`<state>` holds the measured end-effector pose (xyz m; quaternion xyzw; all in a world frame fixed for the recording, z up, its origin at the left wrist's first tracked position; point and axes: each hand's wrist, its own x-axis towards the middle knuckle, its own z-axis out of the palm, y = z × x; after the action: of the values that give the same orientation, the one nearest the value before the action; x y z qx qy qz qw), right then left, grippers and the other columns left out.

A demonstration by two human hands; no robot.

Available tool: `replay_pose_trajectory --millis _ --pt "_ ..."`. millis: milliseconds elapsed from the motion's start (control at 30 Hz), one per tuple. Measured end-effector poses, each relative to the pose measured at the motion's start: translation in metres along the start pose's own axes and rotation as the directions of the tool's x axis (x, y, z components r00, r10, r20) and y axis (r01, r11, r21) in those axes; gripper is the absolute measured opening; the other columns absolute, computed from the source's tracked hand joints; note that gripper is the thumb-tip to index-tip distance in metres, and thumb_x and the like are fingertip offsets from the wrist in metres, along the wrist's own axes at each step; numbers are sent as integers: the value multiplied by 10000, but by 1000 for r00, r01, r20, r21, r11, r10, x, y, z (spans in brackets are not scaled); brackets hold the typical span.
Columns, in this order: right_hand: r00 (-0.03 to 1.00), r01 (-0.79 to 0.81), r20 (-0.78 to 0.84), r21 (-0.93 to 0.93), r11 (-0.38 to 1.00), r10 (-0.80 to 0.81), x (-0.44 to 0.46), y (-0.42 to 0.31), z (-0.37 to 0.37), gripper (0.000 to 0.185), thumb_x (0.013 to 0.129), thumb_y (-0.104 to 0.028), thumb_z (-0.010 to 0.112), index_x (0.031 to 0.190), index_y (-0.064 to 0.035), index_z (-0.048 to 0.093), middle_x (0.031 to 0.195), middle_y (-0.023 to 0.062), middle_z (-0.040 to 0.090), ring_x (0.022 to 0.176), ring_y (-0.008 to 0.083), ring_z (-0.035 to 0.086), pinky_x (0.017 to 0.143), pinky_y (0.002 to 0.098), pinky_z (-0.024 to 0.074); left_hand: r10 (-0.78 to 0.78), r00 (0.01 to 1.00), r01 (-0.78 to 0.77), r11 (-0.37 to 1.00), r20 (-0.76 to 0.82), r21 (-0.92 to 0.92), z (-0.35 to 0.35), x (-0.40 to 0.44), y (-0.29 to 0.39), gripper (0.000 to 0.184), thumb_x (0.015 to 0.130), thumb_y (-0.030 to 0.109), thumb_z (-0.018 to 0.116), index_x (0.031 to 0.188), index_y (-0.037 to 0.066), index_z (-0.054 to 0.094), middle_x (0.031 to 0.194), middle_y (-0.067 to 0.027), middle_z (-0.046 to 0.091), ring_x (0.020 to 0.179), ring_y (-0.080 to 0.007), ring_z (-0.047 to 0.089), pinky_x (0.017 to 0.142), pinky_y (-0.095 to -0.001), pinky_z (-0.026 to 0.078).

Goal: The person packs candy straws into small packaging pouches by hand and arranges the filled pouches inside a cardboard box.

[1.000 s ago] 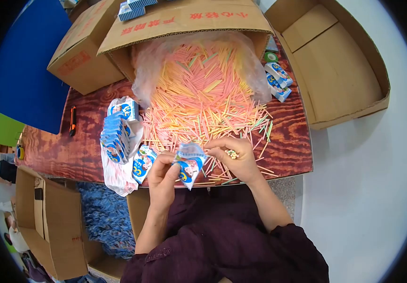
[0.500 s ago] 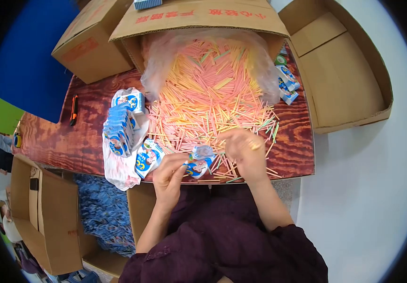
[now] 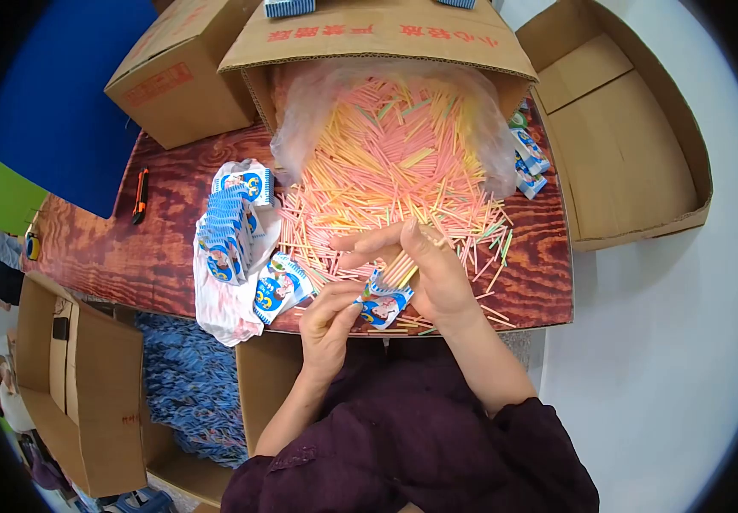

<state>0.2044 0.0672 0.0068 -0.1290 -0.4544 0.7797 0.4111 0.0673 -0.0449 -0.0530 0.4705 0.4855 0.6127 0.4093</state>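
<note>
My left hand (image 3: 328, 332) pinches the edge of a small blue-and-white printed packet (image 3: 383, 309). The packet's mouth faces up, toward the heap. In my right hand (image 3: 439, 278), curled fingers and thumb surround a small bundle of thin pink and yellow sticks (image 3: 401, 268). The bundle's lower ends are at the packet's mouth; how deep they reach inside is hard to see. Just beyond both hands lies a large heap of such sticks (image 3: 395, 171), pink, yellow and a few green. To the left, several similar packets (image 3: 228, 231) are stacked on a white plastic bag (image 3: 219, 312).
The heap spills from a plastic-lined cardboard box (image 3: 377, 38) on the wood-patterned table (image 3: 95, 248). A box cutter (image 3: 141, 197) lies at left. An open carton (image 3: 634, 145) stands at right, and another carton with blue packets (image 3: 189, 385) sits below. More packets (image 3: 529, 162) rest right of the heap.
My right hand has come left to the packet, and a bundle of sticks now shows in it. My left hand and the packet have shifted slightly right. The whole view has shifted a little.
</note>
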Motion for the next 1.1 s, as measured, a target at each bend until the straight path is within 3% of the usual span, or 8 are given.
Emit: replay_pose_trajectory --millis 167,267,333,467,600,933,1000,1100 --pt "977 -137 137 -165 977 161 -4 -2 8 576 945 -455 526 1218 49 579 1178 223 618 1245 321 502 1063 434 361 -135 986 105 957 -93 -271 4 -3 -14 131 884 -34 572 974 -47 666 1053 -125 627 983 -185 584 874 -282 448" --pt "970 -107 156 -407 907 185 -9 -13 15 904 761 -280 785 1458 -18 271 1396 174 450 1330 255 405 1092 396 313 -39 996 17 965 -76 -263 4 3 -6 137 886 -34 569 981 -42 667 1060 -120 623 995 -179 579 881 -285 449" --pt "986 -75 95 -483 873 137 -12 -28 18 903 756 -205 786 1466 -36 254 1409 178 440 1331 249 405 1093 392 310 -50 995 20 949 -86 -313 4 3 -6 135 887 -33 568 979 -41 667 1068 -119 620 1004 -180 577 889 -289 449" --pt "991 -116 -131 -845 522 8 -24 -39 36 403 782 -95 732 1161 -20 614 888 37 503 807 121 527 662 260 433 -81 993 46 932 -82 -359 2 4 -5 119 882 -43 571 963 -31 659 1096 -116 610 1026 -191 578 914 -305 452" --pt "982 147 99 -937 318 -161 -37 -32 44 288 765 37 662 1048 -16 646 741 74 484 632 194 511 561 300 393 95 995 -97 993 -29 -73 -4 8 3 68 871 -19 611 935 -4 629 1078 -99 616 995 -173 592 882 -307 471" --pt "957 239 176 -929 284 -230 -41 -23 35 204 754 58 656 948 0 631 793 120 579 659 247 568 570 322 437 0 992 -13 994 127 105 -12 0 16 144 884 32 625 1021 2 592 994 -61 638 913 -115 603 867 -289 475" --pt "956 242 170 -920 309 -240 -38 -23 33 160 747 63 660 889 5 616 764 119 570 646 257 562 560 332 435 -284 950 306 930 130 -205 0 3 33 195 896 35 613 1084 -9 586 972 -46 637 905 -105 603 865 -278 476" --pt "977 206 186 -952 226 -107 -41 -20 29 76 772 -20 661 836 -8 623 756 99 526 702 261 555 605 337 437 -231 937 281 945 263 -170 -9 4 17 219 906 31 596 1120 -15 583 993 -37 629 916 -107 602 848 -270 482"
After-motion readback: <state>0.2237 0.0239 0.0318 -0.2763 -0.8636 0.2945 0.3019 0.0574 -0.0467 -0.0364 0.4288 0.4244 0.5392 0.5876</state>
